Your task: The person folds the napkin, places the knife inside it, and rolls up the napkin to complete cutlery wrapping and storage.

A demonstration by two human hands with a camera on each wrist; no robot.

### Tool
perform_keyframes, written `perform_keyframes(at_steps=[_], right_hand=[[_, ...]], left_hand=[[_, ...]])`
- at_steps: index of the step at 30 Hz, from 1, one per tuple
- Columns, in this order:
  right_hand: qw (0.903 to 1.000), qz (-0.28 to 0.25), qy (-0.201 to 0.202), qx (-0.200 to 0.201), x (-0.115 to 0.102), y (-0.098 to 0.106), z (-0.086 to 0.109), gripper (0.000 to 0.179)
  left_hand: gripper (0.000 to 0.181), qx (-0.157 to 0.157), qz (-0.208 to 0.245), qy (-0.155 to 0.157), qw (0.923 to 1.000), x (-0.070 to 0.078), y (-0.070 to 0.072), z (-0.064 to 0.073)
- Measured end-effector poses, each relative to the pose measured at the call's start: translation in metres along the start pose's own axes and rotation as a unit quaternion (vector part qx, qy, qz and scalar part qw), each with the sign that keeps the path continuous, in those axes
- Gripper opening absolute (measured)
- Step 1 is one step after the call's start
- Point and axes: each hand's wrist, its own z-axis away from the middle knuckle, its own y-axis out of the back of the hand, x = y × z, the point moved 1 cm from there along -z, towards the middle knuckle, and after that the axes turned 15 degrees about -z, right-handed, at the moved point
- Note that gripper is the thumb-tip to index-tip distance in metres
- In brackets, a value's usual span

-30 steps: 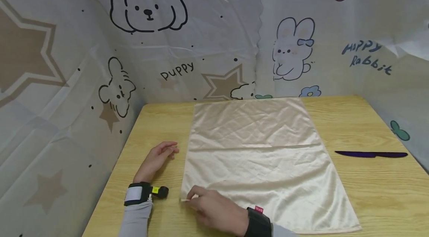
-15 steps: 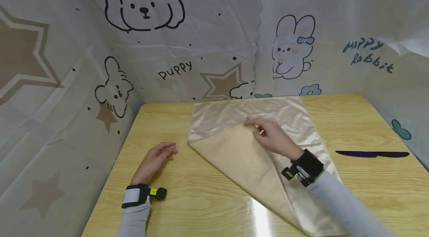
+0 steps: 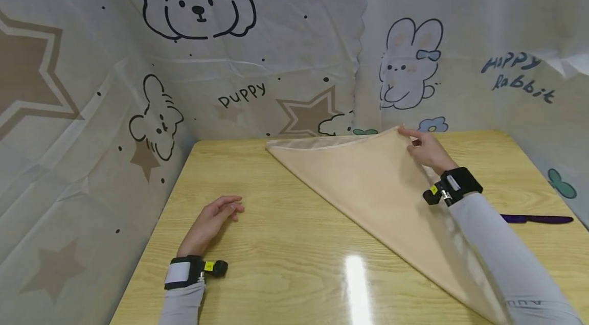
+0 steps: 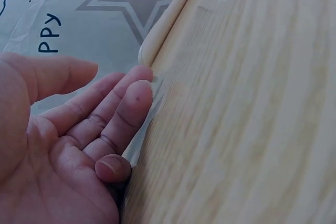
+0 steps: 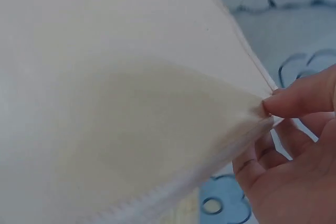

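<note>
A cream cloth (image 3: 359,177) lies folded diagonally across the table, its near-left corner lifted over to the far right. My right hand (image 3: 430,152) pinches that corner between thumb and fingers near the table's far edge. In the right wrist view the cloth (image 5: 131,103) hangs from the thumb and fingertips of my right hand (image 5: 299,145). My left hand (image 3: 211,223) rests on the table to the left of the cloth, holding nothing. Its fingers are loosely bent in the left wrist view, with the palm of the left hand (image 4: 68,156) showing.
A dark purple knife (image 3: 543,219) lies on the right of the wooden table (image 3: 276,263), its left part hidden behind the right forearm. Patterned sheets (image 3: 294,49) with cartoon drawings hang behind and beside the table.
My right hand has carried the cloth's near-left corner from the front left diagonally to the far right, folding the cloth over and baring the table beneath. The left hand has stayed in place.
</note>
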Motion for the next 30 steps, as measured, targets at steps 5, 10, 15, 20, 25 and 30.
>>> perform_keyframes(at_steps=[5, 10, 15, 20, 25, 30], right_hand=[[0.9994, -0.026, -0.021, -0.002, 0.020, 0.016, -0.019, 0.065], [0.9988, 0.008, -0.049, -0.001, 0.040, 0.025, -0.031, 0.068], [0.9982, 0.010, -0.059, 0.000, 0.053, 0.025, -0.039, 0.065], [0.9982, -0.001, -0.060, 0.008, 0.057, 0.025, -0.038, 0.060], [0.9976, 0.035, -0.058, 0.017, 0.050, 0.021, -0.038, 0.062], [0.9946, 0.072, -0.071, 0.021, 0.041, 0.017, -0.037, 0.062]], left_hand=[[0.038, -0.003, 0.002, -0.022, 0.9998, -0.004, 0.002, 0.002], [0.037, -0.004, 0.003, -0.027, 0.9996, -0.005, 0.001, 0.003], [0.037, -0.002, -0.002, -0.020, 0.9998, -0.005, 0.002, 0.001], [0.038, -0.003, -0.006, -0.020, 0.9998, -0.003, 0.001, -0.001], [0.037, -0.005, -0.013, -0.007, 0.9999, -0.001, 0.001, 0.000], [0.035, -0.005, -0.013, 0.010, 0.9999, -0.003, 0.000, 0.000]])
